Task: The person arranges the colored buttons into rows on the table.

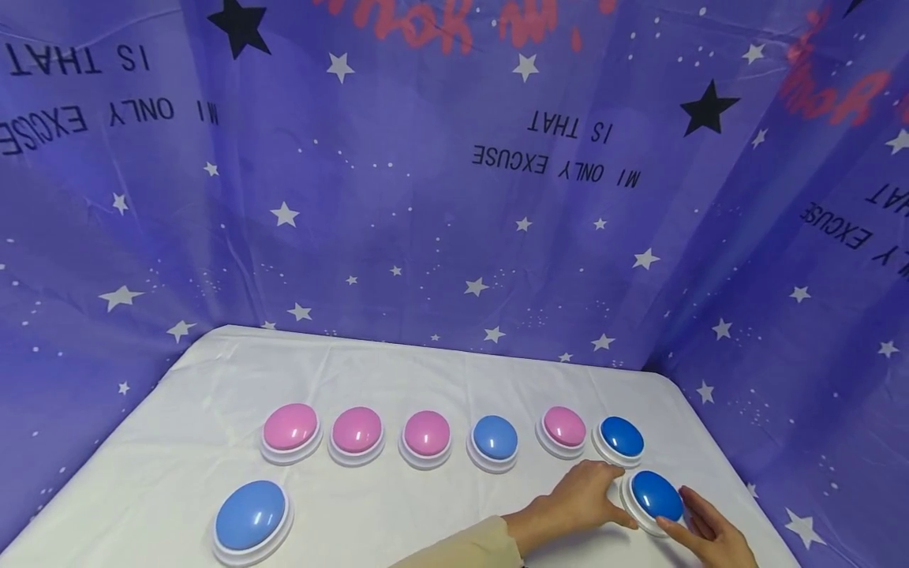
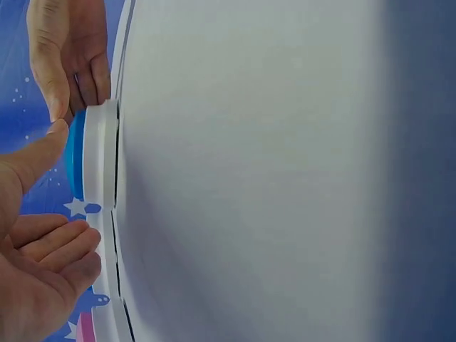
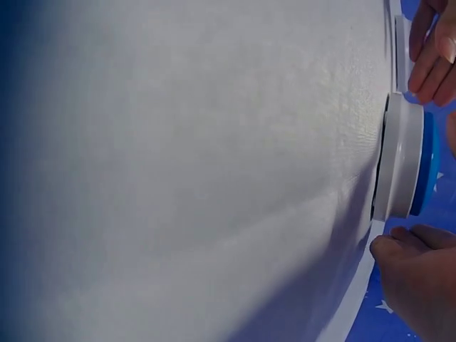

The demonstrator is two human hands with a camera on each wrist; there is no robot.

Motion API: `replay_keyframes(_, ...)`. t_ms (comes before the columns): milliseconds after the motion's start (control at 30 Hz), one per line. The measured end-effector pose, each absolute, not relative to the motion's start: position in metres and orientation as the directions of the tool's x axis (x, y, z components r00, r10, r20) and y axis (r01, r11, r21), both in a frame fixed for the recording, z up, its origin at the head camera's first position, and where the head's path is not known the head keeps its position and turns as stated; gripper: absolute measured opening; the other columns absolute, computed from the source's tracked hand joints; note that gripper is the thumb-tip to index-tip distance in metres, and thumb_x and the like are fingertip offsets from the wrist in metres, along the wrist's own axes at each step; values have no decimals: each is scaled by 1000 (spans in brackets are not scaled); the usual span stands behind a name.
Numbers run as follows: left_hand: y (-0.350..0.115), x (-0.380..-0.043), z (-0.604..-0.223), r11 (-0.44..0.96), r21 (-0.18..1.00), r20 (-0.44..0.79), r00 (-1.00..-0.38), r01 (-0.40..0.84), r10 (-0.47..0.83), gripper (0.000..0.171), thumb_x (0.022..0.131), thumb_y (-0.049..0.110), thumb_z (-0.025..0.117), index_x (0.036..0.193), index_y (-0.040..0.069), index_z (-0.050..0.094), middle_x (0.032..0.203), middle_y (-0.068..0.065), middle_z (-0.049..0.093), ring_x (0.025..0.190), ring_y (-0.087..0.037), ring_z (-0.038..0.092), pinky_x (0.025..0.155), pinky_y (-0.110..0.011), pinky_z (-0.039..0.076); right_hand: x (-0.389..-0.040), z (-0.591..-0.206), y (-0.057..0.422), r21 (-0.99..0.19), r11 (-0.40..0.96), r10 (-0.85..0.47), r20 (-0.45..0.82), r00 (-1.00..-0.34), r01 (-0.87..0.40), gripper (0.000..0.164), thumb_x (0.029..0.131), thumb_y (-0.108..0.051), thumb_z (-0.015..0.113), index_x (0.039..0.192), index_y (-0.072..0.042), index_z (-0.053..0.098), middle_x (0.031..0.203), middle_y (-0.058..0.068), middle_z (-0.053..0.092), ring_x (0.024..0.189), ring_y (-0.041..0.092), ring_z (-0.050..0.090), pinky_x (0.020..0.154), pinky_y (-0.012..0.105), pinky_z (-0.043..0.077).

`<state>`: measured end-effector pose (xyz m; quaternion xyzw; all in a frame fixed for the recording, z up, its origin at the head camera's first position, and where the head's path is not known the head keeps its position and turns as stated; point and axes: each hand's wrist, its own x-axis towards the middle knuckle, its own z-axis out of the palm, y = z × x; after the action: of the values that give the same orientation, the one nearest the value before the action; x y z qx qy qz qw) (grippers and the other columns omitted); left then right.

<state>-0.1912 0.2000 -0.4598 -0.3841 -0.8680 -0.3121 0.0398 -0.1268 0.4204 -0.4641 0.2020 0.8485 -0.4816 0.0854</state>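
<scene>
A dark blue push button [image 1: 656, 497] on a round white base stands at the table's right front, with a hand on either side. My left hand [image 1: 585, 497] is at its left, thumb and fingers spread apart near the base. On the other side is my right hand [image 1: 717, 536], its thumb overlapping the blue dome's lower edge in the head view and its fingers beside the right rim. In the right wrist view, the button's base [image 3: 399, 157] lies on the white cloth, and the loosely bent right fingers [image 3: 399, 242] sit close beside it.
Behind the hands runs a row of buttons: three pink ones [image 1: 357, 432] at left, a light blue one [image 1: 495, 439], another pink [image 1: 564, 427] and a dark blue one [image 1: 622, 438]. A larger-looking light blue button [image 1: 251, 517] stands front left. Purple star-printed curtains [image 1: 426, 197] enclose the white-covered table [image 1: 398, 521].
</scene>
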Motion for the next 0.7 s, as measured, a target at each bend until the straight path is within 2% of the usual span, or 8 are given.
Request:
replay_keyframes(200, 209, -196, -458, 559, 509, 250, -734, 654, 631, 50, 70, 45, 89, 108, 17, 72, 86, 13, 68, 75, 3, 54, 66, -11, 40, -136, -469, 419, -765, 478, 236, -361, -902, 431, 115, 85, -49, 75, 152, 11, 5, 154, 37, 11, 139, 52, 16, 105, 49, 24)
replay_keyframes(300, 214, -198, -456, 580, 508, 228, -749, 637, 622, 47, 70, 44, 89, 104, 17, 71, 83, 13, 66, 73, 2, 53, 64, -12, 39, -138, -469, 421, -739, 536, 225, -341, -913, 408, 111, 86, -50, 74, 152, 11, 9, 153, 38, 14, 138, 52, 19, 104, 50, 27)
replay_keyframes(500, 219, -200, -459, 602, 504, 216, -766, 619, 606, 47, 68, 43, 90, 102, 18, 70, 86, 12, 67, 77, 1, 56, 66, -13, 42, -141, -468, 420, -685, 636, 201, -298, -933, 355, 106, 87, -52, 71, 152, 12, 16, 151, 39, 19, 136, 54, 27, 102, 50, 33)
replay_keyframes(700, 226, -203, -464, 576, 472, 238, -725, 668, 646, 45, 71, 47, 88, 100, 18, 69, 84, 15, 65, 75, 4, 54, 66, -10, 40, -139, -467, 423, -679, 649, 180, -301, -936, 343, 104, 88, -51, 71, 151, 12, 17, 150, 38, 21, 135, 54, 29, 101, 50, 36)
